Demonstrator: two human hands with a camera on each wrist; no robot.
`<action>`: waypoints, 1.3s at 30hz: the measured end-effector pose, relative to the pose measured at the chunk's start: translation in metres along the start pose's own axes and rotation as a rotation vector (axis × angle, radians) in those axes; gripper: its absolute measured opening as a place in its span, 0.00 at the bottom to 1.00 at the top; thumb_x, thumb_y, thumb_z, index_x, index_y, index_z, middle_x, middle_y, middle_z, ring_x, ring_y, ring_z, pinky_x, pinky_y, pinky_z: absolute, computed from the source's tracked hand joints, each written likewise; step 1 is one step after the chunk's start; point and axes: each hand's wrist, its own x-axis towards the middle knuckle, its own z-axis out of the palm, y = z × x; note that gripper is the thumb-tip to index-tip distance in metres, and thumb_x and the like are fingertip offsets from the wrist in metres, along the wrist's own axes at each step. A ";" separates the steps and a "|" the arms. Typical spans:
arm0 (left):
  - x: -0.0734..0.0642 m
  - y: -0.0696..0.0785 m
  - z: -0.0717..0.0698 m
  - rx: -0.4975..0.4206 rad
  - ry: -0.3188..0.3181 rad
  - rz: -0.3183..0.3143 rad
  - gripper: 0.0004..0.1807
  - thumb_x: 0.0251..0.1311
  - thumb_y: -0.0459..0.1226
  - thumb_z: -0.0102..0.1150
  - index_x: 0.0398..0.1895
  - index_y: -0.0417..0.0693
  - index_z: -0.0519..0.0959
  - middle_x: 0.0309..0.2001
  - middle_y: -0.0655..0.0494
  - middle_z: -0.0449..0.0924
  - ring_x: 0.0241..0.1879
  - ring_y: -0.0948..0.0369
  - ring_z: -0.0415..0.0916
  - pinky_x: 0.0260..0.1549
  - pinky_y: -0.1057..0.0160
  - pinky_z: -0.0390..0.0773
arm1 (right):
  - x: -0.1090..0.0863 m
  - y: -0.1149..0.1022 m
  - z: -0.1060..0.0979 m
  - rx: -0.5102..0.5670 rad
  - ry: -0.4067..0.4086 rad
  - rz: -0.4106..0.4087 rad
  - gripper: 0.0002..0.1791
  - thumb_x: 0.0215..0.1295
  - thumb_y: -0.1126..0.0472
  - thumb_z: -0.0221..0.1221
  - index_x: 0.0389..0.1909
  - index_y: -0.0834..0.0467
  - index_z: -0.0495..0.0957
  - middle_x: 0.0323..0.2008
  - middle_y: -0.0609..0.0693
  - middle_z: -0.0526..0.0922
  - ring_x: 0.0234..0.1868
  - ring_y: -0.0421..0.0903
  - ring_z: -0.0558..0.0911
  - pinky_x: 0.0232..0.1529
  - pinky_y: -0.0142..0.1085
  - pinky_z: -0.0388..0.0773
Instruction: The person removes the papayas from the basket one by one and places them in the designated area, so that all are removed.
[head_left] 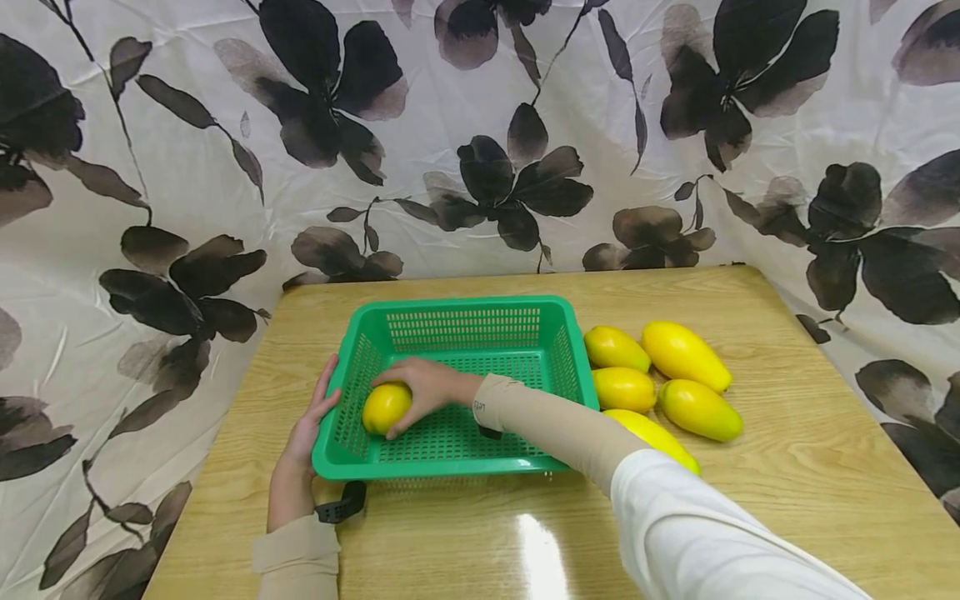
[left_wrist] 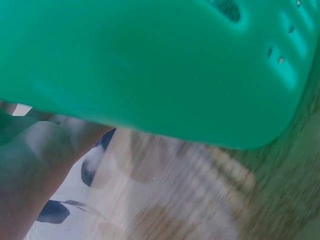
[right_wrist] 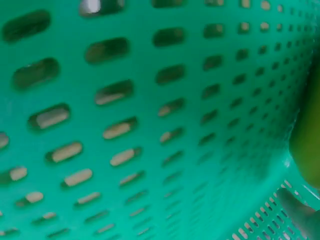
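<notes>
A green perforated plastic basket (head_left: 450,467) stands on the table. Inside it, near the left wall, my right hand (head_left: 433,388) grips a yellow mango (head_left: 386,408), thumb on the near side and fingers over the far side. The right wrist view catches only the edge of that mango (right_wrist: 307,135) and a fingertip beside the basket wall. Against the outside of the basket's left side rests my left hand (head_left: 302,433), its visible fingers fairly straight along the rim. From the left wrist, the basket wall (left_wrist: 150,65) hides most of those fingers.
Several yellow to greenish mangoes (head_left: 686,354) lie on the table right of the basket, one partly covered by my right forearm. The wooden table (head_left: 810,467) meets a floral cloth (head_left: 420,100) behind and at both sides.
</notes>
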 end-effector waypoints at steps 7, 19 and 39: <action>0.001 0.001 0.000 0.014 0.013 0.002 0.29 0.73 0.43 0.25 0.71 0.69 0.32 0.71 0.59 0.20 0.68 0.49 0.31 0.57 0.58 0.57 | 0.002 -0.003 0.008 -0.078 -0.051 0.052 0.45 0.35 0.31 0.67 0.57 0.48 0.70 0.51 0.45 0.74 0.48 0.38 0.72 0.45 0.29 0.69; 0.002 0.000 0.002 0.000 0.022 0.001 0.28 0.73 0.43 0.25 0.71 0.70 0.33 0.71 0.60 0.20 0.68 0.50 0.30 0.61 0.46 0.45 | 0.002 0.000 0.008 0.044 -0.042 0.052 0.41 0.35 0.35 0.69 0.52 0.52 0.73 0.46 0.42 0.77 0.43 0.33 0.73 0.42 0.24 0.68; 0.002 -0.001 -0.002 -0.014 0.001 0.020 0.29 0.73 0.42 0.25 0.71 0.68 0.31 0.71 0.57 0.20 0.67 0.49 0.35 0.50 0.67 0.66 | -0.010 -0.001 -0.033 0.048 0.070 -0.011 0.41 0.34 0.37 0.71 0.51 0.54 0.74 0.45 0.44 0.78 0.43 0.34 0.74 0.43 0.25 0.69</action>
